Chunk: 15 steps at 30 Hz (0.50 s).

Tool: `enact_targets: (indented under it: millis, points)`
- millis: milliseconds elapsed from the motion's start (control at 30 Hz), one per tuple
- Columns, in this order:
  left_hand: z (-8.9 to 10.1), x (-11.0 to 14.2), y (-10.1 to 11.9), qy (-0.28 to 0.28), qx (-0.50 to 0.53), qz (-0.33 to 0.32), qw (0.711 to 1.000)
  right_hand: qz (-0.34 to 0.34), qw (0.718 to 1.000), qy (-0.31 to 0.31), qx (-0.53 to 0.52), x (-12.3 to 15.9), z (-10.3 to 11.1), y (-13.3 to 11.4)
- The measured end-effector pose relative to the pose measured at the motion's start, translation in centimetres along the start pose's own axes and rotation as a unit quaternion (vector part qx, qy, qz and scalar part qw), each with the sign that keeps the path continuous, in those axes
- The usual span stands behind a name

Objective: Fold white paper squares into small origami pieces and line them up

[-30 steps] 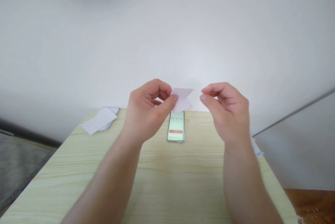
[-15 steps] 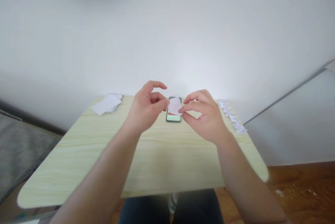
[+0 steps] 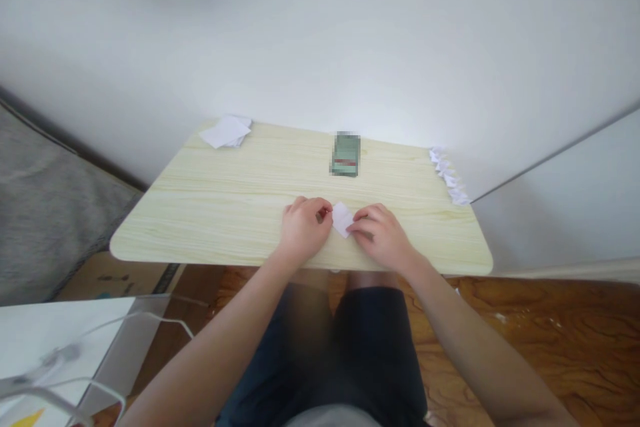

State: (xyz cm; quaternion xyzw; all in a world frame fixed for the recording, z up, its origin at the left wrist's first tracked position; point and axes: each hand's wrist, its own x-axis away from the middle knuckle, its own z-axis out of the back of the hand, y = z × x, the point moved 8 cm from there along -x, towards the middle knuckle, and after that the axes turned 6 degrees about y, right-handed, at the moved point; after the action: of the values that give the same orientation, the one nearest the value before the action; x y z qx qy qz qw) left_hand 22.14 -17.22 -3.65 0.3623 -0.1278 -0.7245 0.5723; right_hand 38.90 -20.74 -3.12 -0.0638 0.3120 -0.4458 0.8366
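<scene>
A small white piece of paper [image 3: 342, 219] is held between my two hands, low over the front part of the pale wooden table [image 3: 240, 214]. My left hand [image 3: 306, 227] pinches its left corner between thumb and forefinger. On the other side, the fingertips of my right hand [image 3: 383, 234] grip the paper's right edge. Beyond the hands lies a phone [image 3: 345, 154], its screen blurred. I cannot tell whether the paper rests on the tabletop or hovers just above it.
White paper sheets [image 3: 227, 132] are piled at the table's back left corner. Several folded white paper pieces [image 3: 449, 176] form a row along the right edge. A white wall [image 3: 320, 34] rises behind. At lower left are a white surface [image 3: 55, 327] and white cables [image 3: 160, 318].
Both hands have come down and nearer with the paper, from in front of the phone to the table's front part. The fingers have closed in more. The view has tilted downward.
</scene>
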Motion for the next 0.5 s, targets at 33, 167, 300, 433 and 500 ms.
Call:
enact_targets:
  millis: [33,167,300,433,500]
  points:
    - [0.0,0.1,0.0,0.001,-0.015,-0.007,1.000,-0.004,1.000,-0.004,0.000,0.2,-0.1,0.1]
    - [0.1,0.4,-0.2,-0.017,-0.030,-0.016,0.999,-0.023,1.000,-0.006,-0.007,0.1,-0.1,0.1]
    - [0.0,0.4,-0.7,-0.035,-0.017,0.007,0.999,-0.033,0.999,-0.009,-0.026,-0.3,0.1,-0.3]
    - [-0.1,0.4,-1.1,-0.044,0.016,0.017,0.999,-0.028,0.999,-0.009,-0.032,-0.2,-0.3,-0.3]
    - [0.0,0.4,-1.1,-0.045,0.018,0.008,0.999,-0.025,0.999,-0.001,-0.028,-0.1,-0.5,-0.3]
